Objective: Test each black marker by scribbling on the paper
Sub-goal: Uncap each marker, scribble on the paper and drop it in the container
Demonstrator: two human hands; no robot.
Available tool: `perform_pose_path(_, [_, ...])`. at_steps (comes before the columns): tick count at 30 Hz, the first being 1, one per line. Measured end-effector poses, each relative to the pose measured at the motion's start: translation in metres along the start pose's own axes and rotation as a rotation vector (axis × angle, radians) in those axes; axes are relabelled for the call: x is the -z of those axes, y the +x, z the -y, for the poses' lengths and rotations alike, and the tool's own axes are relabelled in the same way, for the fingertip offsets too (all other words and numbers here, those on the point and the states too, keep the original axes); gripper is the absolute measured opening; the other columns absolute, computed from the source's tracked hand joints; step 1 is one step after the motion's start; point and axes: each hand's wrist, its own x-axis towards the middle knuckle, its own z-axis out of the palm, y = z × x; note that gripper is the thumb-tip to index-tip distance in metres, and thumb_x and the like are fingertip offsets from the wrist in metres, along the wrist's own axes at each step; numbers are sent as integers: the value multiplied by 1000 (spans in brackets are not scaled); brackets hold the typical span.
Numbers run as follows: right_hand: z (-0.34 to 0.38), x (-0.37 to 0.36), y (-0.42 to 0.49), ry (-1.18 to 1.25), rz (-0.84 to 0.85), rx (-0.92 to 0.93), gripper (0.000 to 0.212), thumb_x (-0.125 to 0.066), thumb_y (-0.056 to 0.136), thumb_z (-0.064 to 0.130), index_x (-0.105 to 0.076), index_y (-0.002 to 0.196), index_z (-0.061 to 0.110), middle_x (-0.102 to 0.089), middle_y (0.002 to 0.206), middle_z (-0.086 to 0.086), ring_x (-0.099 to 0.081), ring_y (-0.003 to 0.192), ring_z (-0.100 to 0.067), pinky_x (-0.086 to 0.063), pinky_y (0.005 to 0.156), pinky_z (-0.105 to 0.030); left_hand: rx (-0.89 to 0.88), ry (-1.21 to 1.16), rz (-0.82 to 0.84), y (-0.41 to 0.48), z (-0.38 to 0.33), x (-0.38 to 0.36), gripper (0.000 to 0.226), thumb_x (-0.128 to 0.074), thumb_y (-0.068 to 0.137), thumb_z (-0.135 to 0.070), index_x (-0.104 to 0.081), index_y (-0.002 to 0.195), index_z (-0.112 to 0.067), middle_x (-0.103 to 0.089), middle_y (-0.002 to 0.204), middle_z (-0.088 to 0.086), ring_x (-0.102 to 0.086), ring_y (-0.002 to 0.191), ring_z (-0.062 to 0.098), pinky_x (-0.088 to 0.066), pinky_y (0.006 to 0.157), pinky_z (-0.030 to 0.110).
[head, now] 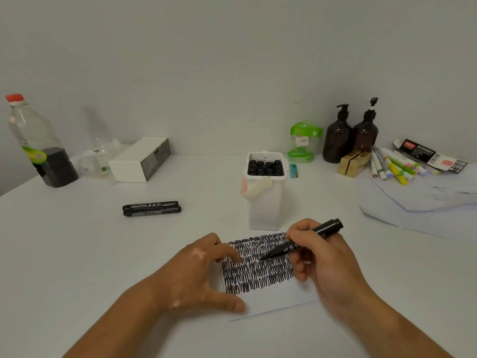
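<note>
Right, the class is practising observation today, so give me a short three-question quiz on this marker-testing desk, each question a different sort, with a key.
1. True or false: the paper is blank.
2. How many loose black markers lie left of the white tub? A one, B two, C five.
3. What is each hand doing?

Key:
1. False; scribbles cover most of it.
2. B.
3. The left hand presses the paper flat; the right hand grips the marker, tip on the scribbles.
</note>
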Motion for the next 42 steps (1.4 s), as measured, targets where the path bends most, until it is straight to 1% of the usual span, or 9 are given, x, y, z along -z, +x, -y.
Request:
perform_pose_path(2, [-1,-3,-2,-9,42,-8,26,-71,62,39,-72,75,16,-61,58,-13,-52,49,-19,-40,42,-29,31,24,46,-1,3,0,87,-64,46,-95,-46,124,-59,-41,103,-29,-45,100,-7,-39,87,14])
perform_pose_path(4, [-3,-5,-3,-20,69,-8,26,-70,65,35,-76,80,14,-65,63,-15,-56,52,-19,-42,42,-29,48,63,60,-1,4,-1,93,-62,46,-96,-43,129,-58,-40,106,-28,-43,105,-3,-39,94,22])
perform_pose_path(7, [-6,-10,-5,-102,108,8,22,-73,67,30,-77,84,16,-68,65,-12,-60,56,-19,-47,46,-29,57,102,46,1,1,-4,98,-61,50,-94,-41,138,-54,-38,107,-26,-38,107,0,-35,97,25])
perform_pose_path(10, [-11,-14,-8,-250,125,15,28,-77,61,37,-72,84,20,-61,58,-7,-57,52,-22,-48,52,-34,65,122,43,3,-3,-7,99,-59,55,-93,-37,143,-51,-38,106,-21,-37,106,4,-34,98,27])
perform_pose_path(16, [-19,-24,-13,-388,191,3,26,-74,64,39,-70,85,23,-59,52,-2,-54,43,-20,-45,46,-27,81,157,81,4,-6,-6,98,-60,59,-90,-34,145,-51,-37,107,-17,-36,106,9,-34,101,31])
perform_pose_path(23, [-21,-28,-15,-553,205,20,21,-69,66,37,-74,85,30,-64,54,8,-52,46,-4,-41,49,-18,100,151,113,3,-8,-5,102,-60,58,-90,-32,147,-49,-38,108,-16,-36,109,10,-34,104,35])
perform_pose_path(27, [-21,-28,-16,-592,205,36,25,-69,66,42,-75,88,32,-65,56,10,-51,47,-2,-39,49,-14,102,138,114,2,-9,-4,103,-61,56,-90,-33,147,-49,-39,109,-16,-37,110,10,-34,106,36])
perform_pose_path(35, [-18,-27,-17,-628,250,25,11,-73,73,29,-76,83,28,-62,54,13,-50,48,-1,-38,49,-13,112,130,129,2,-11,-2,103,-66,56,-87,-33,146,-49,-40,112,-15,-37,114,10,-33,108,37])
perform_pose_path(42, [-19,-28,-15,-631,219,24,11,-72,71,29,-74,83,29,-60,53,12,-50,47,-2,-39,49,-16,113,137,134,2,-13,-1,101,-67,57,-86,-33,146,-50,-39,112,-16,-36,113,10,-33,108,36])
